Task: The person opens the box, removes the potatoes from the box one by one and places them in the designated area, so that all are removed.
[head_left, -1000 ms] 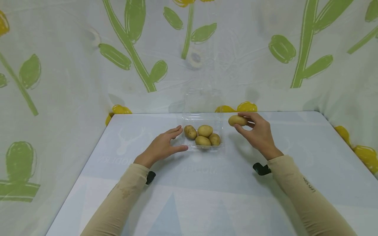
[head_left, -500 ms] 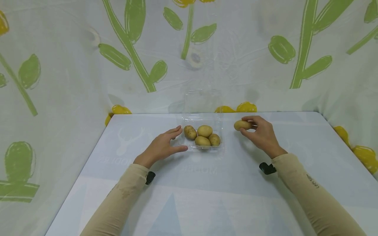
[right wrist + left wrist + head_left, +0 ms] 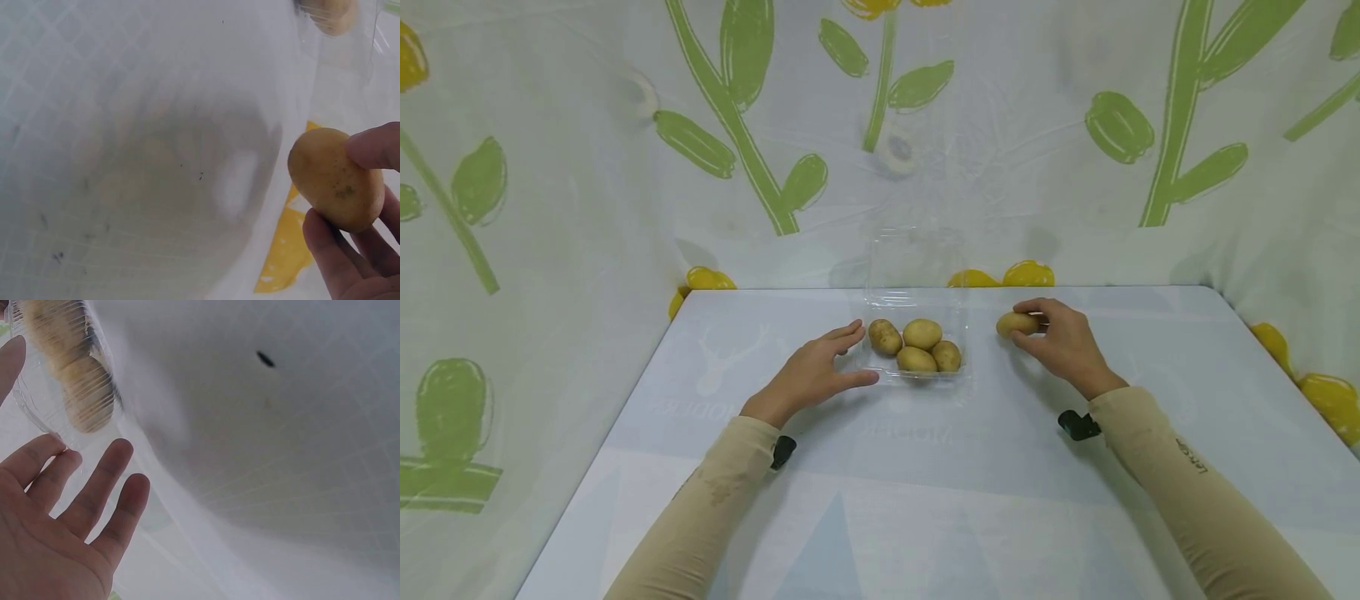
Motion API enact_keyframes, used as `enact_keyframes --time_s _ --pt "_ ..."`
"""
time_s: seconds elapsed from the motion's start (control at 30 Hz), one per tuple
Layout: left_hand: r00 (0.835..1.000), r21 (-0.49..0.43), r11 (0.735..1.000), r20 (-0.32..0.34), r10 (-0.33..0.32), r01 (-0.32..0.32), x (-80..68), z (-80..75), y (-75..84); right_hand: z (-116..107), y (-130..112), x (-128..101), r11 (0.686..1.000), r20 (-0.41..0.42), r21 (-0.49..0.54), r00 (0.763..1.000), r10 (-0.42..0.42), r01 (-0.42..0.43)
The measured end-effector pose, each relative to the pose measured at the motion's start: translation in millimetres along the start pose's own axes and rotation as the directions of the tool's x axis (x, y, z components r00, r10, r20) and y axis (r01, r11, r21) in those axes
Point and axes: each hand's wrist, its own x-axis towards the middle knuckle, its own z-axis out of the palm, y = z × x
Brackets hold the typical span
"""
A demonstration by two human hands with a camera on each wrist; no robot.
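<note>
Right hand (image 3: pixel 1063 342) pinches a potato (image 3: pixel 1017 324) beside the clear tray (image 3: pixel 917 382).

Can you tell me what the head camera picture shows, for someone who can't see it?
A person's right hand holds a potato low over a pale table, right of a clear plastic box holding four potatoes. Their left hand rests open against the box's left side.
</note>
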Motion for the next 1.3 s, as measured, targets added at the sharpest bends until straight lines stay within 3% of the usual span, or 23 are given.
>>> enact_keyframes --time_s 0.23,0.67,1.3 --pt "1.000 -0.007 1.000 0.003 -0.001 0.001 -0.9 0.1 0.3 2 -1 1 0.999 0.067 -0.034 0.998 0.018 -0.016" --pt "1.000 -0.014 1.000 -0.003 0.008 -0.008 -0.8 -0.3 0.1 -9 5 1 0.996 0.093 -0.095 0.996 0.011 -0.002" --pt "1.000 -0.012 1.000 -0.009 0.013 -0.013 -0.3 0.5 -0.6 -15 10 -3 0.995 0.172 -0.093 0.984 0.055 -0.040"
